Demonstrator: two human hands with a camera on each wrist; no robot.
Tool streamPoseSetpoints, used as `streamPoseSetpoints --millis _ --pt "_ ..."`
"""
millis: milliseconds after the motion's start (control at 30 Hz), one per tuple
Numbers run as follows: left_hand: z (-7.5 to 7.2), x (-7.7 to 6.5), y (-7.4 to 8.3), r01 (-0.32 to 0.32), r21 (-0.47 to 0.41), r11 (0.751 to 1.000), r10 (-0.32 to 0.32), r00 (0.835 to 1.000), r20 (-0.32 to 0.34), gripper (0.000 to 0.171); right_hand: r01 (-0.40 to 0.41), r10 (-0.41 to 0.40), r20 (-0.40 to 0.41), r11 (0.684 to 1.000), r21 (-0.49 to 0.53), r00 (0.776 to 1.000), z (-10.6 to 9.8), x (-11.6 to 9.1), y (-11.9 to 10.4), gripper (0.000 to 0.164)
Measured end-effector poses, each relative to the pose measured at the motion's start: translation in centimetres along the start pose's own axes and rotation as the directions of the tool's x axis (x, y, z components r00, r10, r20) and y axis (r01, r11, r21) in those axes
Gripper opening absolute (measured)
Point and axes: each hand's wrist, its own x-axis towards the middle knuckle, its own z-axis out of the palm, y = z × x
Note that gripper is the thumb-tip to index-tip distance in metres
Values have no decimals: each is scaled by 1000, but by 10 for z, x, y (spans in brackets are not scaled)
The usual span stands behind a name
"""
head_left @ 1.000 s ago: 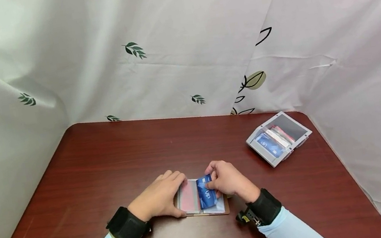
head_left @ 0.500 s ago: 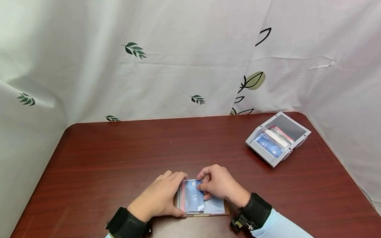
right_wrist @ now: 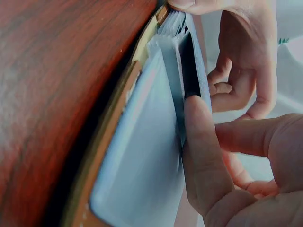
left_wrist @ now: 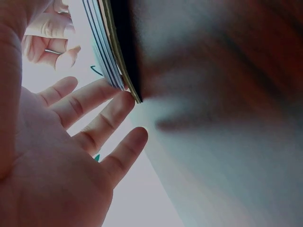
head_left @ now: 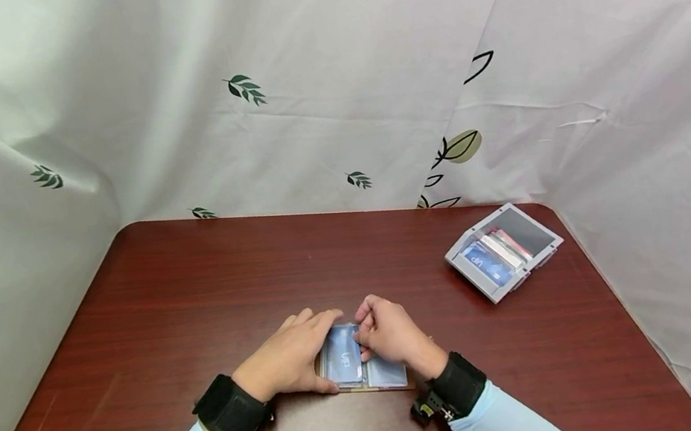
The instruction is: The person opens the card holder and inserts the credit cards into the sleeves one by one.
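Observation:
An open card holder (head_left: 387,374) with clear sleeves and a brown cover lies on the table. Its left page shows a blue VIP card (head_left: 343,359), seen through a clear sleeve. My left hand (head_left: 293,356) holds the left side of the holder, thumb at the near edge and fingers at the far edge. In the left wrist view, fingertips touch the edges of the stacked pages (left_wrist: 105,47). My right hand (head_left: 394,332) pinches the card's right edge at the sleeve opening. The right wrist view shows one finger in front of the dark sleeve gap; the card's edge is partly hidden.
A grey box (head_left: 533,223) with a clear lid stands at the back right, holding another blue card and several other cards. The reddish-brown table (head_left: 227,279) meets a white patterned cloth (head_left: 300,102) at the back and sides.
The blue card has moved left from over the right page into the left page's sleeve. My right hand has moved left with it; my left hand has stayed in place.

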Motion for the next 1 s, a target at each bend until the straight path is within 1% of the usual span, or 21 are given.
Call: streamPoseSetpoints --millis 67,100,133,167,200,233,267,333,433,533,633,767,833,933,1000 --pt "0 -1 1 -10 13 1000 10 1000 0 108 44 -47 -23 993 -106 999 -5 -1 1 15" --pt "-1 -1 1 -11 16 1000 11 1000 3 109 65 -73 -41 982 -177 996 -8 -2 1 13" --pt "-1 -2 1 -10 17 1000 10 1000 8 111 77 -96 -62 963 -258 993 -12 -4 3 12" --pt "-1 -4 1 -6 19 1000 5 1000 14 112 79 -113 -82 937 -340 990 -17 -8 4 12" --pt "-2 -6 0 -1 18 1000 0 1000 20 114 72 -124 -100 905 -420 987 -23 -12 5 15" --pt "-2 -7 -1 4 16 1000 -5 1000 26 117 55 -127 -115 871 -487 985 -30 -16 7 18" --pt "-2 -9 -2 11 10 1000 -11 999 36 119 24 -103 -121 848 -529 987 -36 -21 9 22" --pt "-3 -11 -5 18 -1 1000 -18 999 50 122 -35 -36 -112 820 -571 993 -48 -30 14 28" --pt "-4 -13 -8 10 5 1000 -10 998 58 122 -91 60 -73 813 -575 995 -62 -38 21 29" --pt "-4 -14 -9 -5 21 1000 4 999 46 121 -113 104 -47 828 -549 993 -69 -40 27 25" --pt "-4 -14 -10 -8 27 1000 8 999 35 120 -128 123 -45 834 -536 991 -71 -38 31 24" --pt "-2 -14 -9 -13 21 1000 13 1000 21 120 -161 148 -66 832 -531 987 -73 -35 34 24" --pt "-3 -14 -8 -24 28 999 23 1000 12 119 -164 148 -74 831 -531 986 -73 -34 35 24" --pt "-7 -12 -6 -41 46 998 41 999 -1 119 -151 130 -77 840 -521 989 -73 -34 35 22" --pt "-13 -10 -2 -48 50 998 48 999 -6 121 -134 116 -69 854 -503 991 -73 -34 37 21"
